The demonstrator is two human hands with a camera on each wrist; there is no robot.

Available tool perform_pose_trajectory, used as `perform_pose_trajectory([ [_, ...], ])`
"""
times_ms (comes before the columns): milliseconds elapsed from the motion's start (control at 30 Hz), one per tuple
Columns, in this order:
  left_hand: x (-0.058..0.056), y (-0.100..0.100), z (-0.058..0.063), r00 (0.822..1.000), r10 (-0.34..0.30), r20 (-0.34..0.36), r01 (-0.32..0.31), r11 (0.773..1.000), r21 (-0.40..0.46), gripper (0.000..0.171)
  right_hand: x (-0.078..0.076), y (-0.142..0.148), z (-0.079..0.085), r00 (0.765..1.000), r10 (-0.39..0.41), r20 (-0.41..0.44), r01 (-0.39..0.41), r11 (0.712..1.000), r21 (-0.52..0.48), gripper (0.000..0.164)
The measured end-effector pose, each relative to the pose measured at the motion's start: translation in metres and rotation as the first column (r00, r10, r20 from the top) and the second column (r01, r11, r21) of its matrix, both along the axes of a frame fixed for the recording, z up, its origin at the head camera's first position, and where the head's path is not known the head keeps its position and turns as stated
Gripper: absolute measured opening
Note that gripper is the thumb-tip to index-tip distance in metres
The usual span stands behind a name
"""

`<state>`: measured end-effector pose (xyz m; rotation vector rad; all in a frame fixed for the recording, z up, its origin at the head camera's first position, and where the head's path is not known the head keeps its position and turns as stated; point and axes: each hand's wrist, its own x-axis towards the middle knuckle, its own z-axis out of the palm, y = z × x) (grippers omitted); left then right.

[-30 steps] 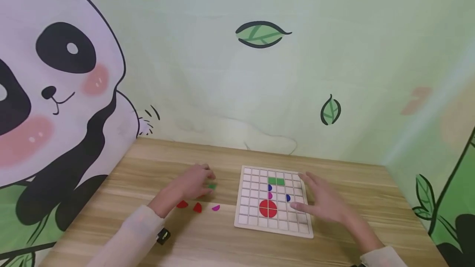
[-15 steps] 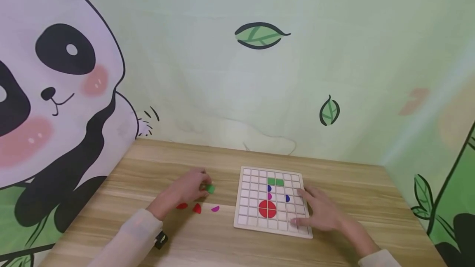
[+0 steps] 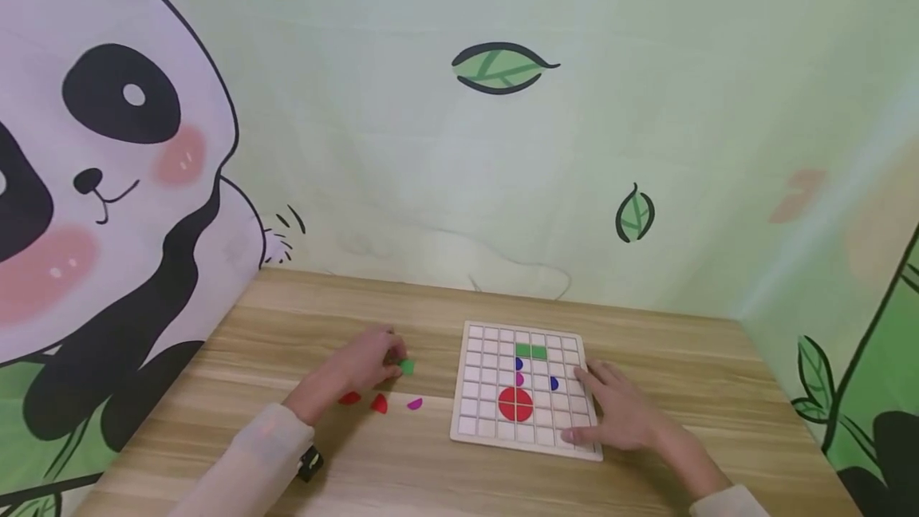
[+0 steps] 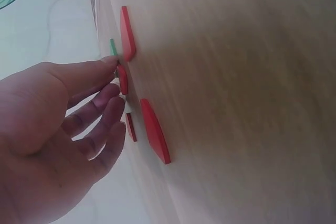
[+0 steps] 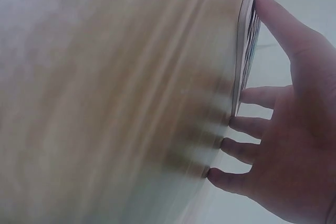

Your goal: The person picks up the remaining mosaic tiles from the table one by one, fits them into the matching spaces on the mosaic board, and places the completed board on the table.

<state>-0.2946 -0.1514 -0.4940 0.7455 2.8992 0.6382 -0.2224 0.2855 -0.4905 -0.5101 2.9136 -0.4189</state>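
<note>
My right hand [image 3: 626, 409] had slid towards me along the edge of the grid board [image 3: 483, 377], fingers spread, thumb on top, which I judged steadied it for the work in hand. My left hand [image 3: 366, 361] curved its thumb and fingers in close to a green square [image 3: 408, 367] just right of their tips; I couldn't tell whether they pinched it. Nearer me than those tips lay red pieces [image 3: 379, 404] and a purple half-disc [image 3: 415, 404].

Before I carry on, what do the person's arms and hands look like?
Both arms wear off-white sleeves: left sleeve, right sleeve. The left hand and right hand are bare, with no gloves or visible rings. A small black device shows at the left cuff.
</note>
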Motion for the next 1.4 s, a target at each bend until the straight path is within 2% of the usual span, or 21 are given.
perform_pose_trajectory([
  [200,0.0006,0.0011,0.0018,1.0,0.018,0.01,-0.018,1.0,-0.007,0.019,-0.0038,0.0004,-0.0004,1.0,0.004,-0.002,-0.004,1.0,0.008,0.116],
  [700,-0.0038,0.0043,0.0043,0.998,0.048,0.033,-0.048,0.999,-0.003,0.019,-0.0009,-0.0007,0.0032,1.0,0.011,-0.008,-0.011,1.0,0.004,0.115],
  [933,-0.0049,0.0057,0.0011,0.996,0.063,0.069,-0.066,0.997,0.042,0.018,-0.0018,-0.0005,0.0,1.0,-0.008,0.021,0.008,1.0,-0.005,0.115],
  [1167,-0.0072,0.0065,0.0014,0.992,0.054,0.115,-0.063,0.995,0.076,0.017,0.0001,0.0006,-0.0034,0.999,-0.011,0.034,0.011,1.0,0.0,0.115],
  [1400,-0.0089,0.0084,0.0028,0.994,0.02,0.111,-0.03,0.996,0.089,0.016,0.0009,0.0016,-0.0028,1.0,-0.01,0.023,0.009,1.0,0.003,0.114],
])
